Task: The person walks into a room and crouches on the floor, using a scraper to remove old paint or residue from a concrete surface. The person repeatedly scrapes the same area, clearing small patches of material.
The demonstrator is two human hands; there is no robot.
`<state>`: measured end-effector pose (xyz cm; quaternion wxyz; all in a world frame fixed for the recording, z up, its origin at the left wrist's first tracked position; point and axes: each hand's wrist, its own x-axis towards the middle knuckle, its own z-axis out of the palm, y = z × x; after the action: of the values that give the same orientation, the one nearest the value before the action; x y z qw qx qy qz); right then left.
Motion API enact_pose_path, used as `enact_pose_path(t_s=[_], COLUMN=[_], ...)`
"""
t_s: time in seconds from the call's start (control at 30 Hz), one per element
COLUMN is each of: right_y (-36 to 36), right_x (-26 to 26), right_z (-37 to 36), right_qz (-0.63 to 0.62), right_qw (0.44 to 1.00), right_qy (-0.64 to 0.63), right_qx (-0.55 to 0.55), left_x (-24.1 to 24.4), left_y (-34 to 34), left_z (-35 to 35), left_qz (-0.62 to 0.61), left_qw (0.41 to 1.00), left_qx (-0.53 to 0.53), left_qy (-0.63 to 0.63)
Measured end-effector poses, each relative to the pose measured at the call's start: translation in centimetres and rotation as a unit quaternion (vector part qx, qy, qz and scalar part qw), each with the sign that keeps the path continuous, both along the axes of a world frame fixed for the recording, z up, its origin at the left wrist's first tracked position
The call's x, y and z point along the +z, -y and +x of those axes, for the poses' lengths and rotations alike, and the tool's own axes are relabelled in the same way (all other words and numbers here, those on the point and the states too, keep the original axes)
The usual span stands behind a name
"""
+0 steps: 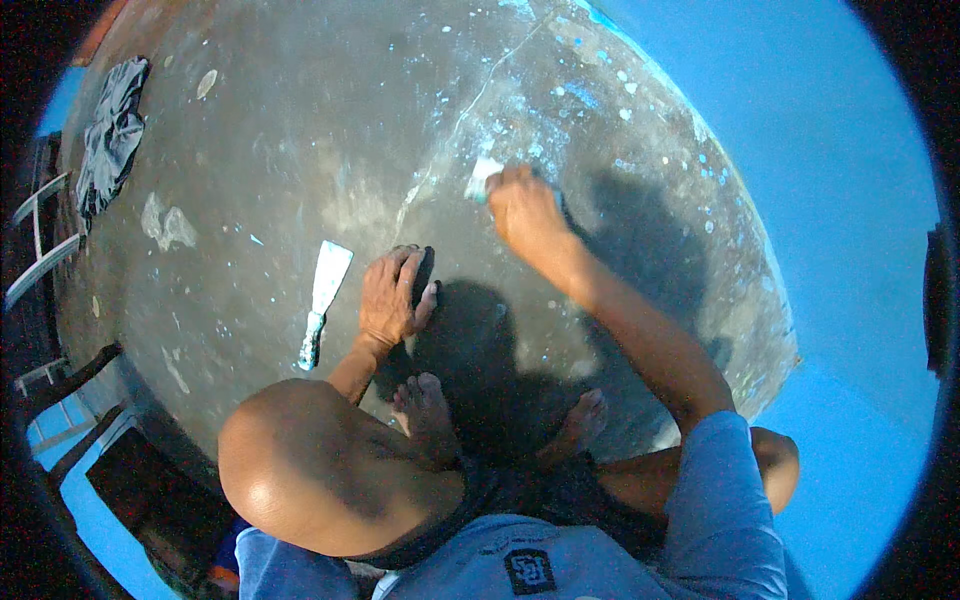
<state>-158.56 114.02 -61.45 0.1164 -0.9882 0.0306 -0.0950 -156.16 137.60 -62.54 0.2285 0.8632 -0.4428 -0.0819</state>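
My right hand (pixel 529 210) grips a flat tool with a whitish blade (pixel 481 180), which looks like a scraper, against the paint-spotted concrete floor (pixel 285 150). Slight blur and my fingers hide most of its handle. Lower and to the left, my left hand (pixel 394 296) rests palm down on or just over the floor, thumb apart, with nothing seen in it. To its left lies a putty knife (pixel 330 274), its pale blade pointing away from me and its handle smeared with paint.
A blue wall (pixel 825 187) borders the floor on the right. A crumpled grey cloth (pixel 112 142) lies at the far left, near a metal ladder-like frame (pixel 45 262). A dark piece of furniture (pixel 150 487) stands at lower left. My bare feet (pixel 427 409) are close behind my left hand.
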Motion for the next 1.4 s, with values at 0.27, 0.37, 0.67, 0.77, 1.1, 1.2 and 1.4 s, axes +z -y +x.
enact_pose_path(t_s=[0.27,0.37,0.67,0.77,1.1,1.2,1.4], right_y=[1.7,2.0,2.8,4.7,-0.2,1.7,-1.4], right_x=[1.1,0.9,-0.1,1.0,1.8,2.0,2.2], right_z=[0.9,0.5,2.0,5.3,-3.2,-1.7,-5.7], right_qz=[-0.004,-0.019,-0.036,0.029,0.013,0.013,0.014], right_qw=[0.995,0.999,0.998,0.999,0.992,0.993,0.983], right_qy=[-0.103,-0.027,0.015,0.010,-0.092,-0.113,-0.161], right_qx=[0.018,0.033,0.051,0.014,0.081,0.024,0.085], left_x=[0.0,0.0,-0.3,0.1,0.0,-0.3,-0.4], left_y=[-0.2,0.2,0.7,-0.1,0.2,0.6,0.0], left_z=[0.2,0.1,0.0,-0.1,0.0,-0.2,-0.2], left_qz=[0.000,-0.004,-0.005,0.003,-0.008,-0.012,-0.014], left_qw=[1.000,1.000,1.000,1.000,1.000,1.000,1.000], left_qx=[0.000,0.004,-0.002,0.000,0.002,-0.003,0.000], left_qy=[0.015,0.008,0.005,0.018,0.000,0.022,0.013])
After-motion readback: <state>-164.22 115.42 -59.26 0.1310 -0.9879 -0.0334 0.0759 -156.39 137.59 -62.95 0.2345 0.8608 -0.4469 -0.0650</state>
